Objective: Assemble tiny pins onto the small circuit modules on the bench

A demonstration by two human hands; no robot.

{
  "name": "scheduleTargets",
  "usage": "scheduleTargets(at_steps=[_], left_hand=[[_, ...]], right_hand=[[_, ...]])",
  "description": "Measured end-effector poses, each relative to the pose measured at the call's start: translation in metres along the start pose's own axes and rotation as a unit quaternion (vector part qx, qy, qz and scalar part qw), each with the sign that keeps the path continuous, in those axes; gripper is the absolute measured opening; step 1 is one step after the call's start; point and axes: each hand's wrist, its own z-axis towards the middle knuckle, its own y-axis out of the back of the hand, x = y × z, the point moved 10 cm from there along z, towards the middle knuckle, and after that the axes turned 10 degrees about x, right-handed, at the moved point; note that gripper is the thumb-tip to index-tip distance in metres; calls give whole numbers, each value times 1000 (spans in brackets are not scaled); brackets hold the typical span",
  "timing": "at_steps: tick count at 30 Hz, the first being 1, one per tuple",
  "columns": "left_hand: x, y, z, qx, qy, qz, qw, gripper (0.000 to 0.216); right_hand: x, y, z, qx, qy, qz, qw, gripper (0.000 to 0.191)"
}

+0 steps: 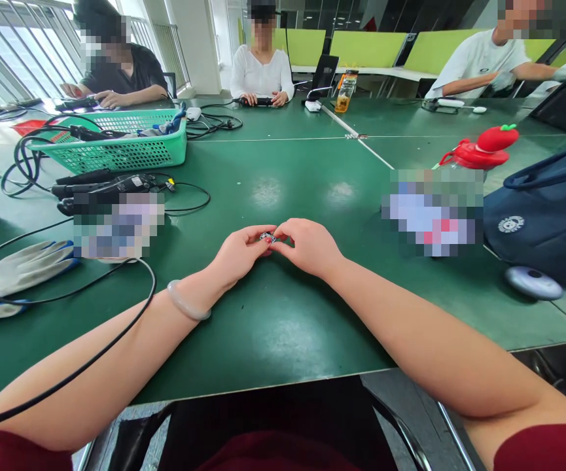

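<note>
Between the bare left hand (238,255) and bare right hand (309,247), pinched by both, is a small black-and-white patterned object (265,236), partly hidden. Handling looks underway, the object not yet set down; what remains cannot be told. Beneath spreads a glossy green tabletop (243,353).

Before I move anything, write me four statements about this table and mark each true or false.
1. The left hand and right hand meet at a small patterned object. True.
2. The bracelet is on the right wrist. False: the bracelet is around the left wrist.
3. The green basket stands left of the dark blue bag. True.
4. Both these hands wear gloves. False: both are bare.
</note>
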Motion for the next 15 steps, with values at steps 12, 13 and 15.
scheduleTargets(at_steps=[12, 13, 15], left_hand=[[-2, 3, -8, 20, 21, 134, 990, 37], [-4, 9, -9, 11, 15, 179, 984, 38], [-15, 25, -11, -26, -7, 296, 955, 38]], right_hand=[[1, -24, 10, 73, 35, 74, 994, 12], [-1, -22, 10, 69, 38, 95, 992, 12], [-10, -16, 9, 52, 21, 120, 991, 14]])
